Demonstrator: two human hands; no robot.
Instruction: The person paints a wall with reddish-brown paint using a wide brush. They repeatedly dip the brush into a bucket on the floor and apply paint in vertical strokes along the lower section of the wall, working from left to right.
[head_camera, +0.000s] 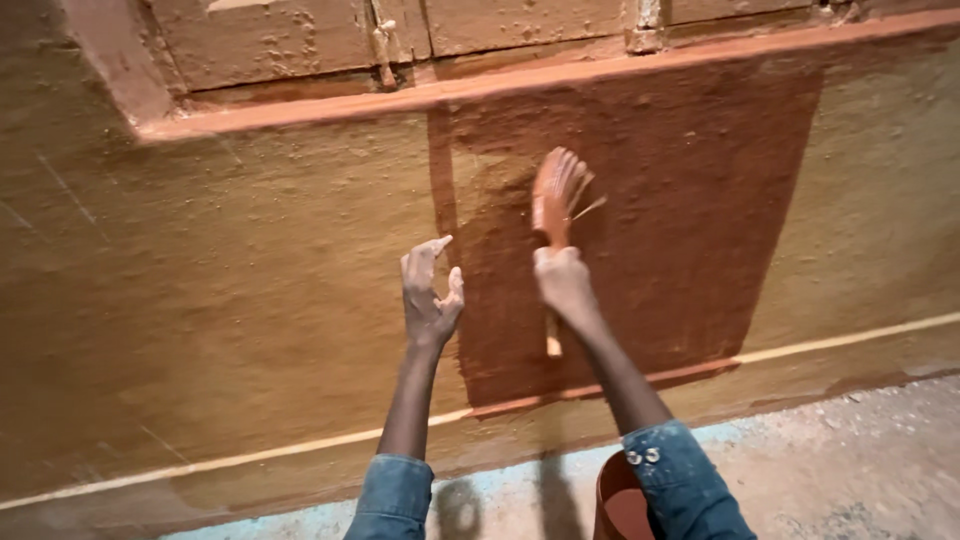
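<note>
My right hand (563, 280) grips the handle of a paintbrush (556, 200) whose bristles, loaded with reddish-brown paint, press against the wall. The brush sits near the left side of a freshly painted red-brown patch (680, 200) on the tan plastered wall (230, 270). My left hand (430, 295) is held open with fingers spread, right at the wall just left of the painted patch's edge, and holds nothing. Both arms wear blue denim sleeves.
A red-painted ledge (480, 90) runs across the top of the wall, with rough brickwork above. A pale stripe (850, 338) runs low along the wall. A red-brown bucket (620, 505) stands on the grey floor (850, 460) below my right arm.
</note>
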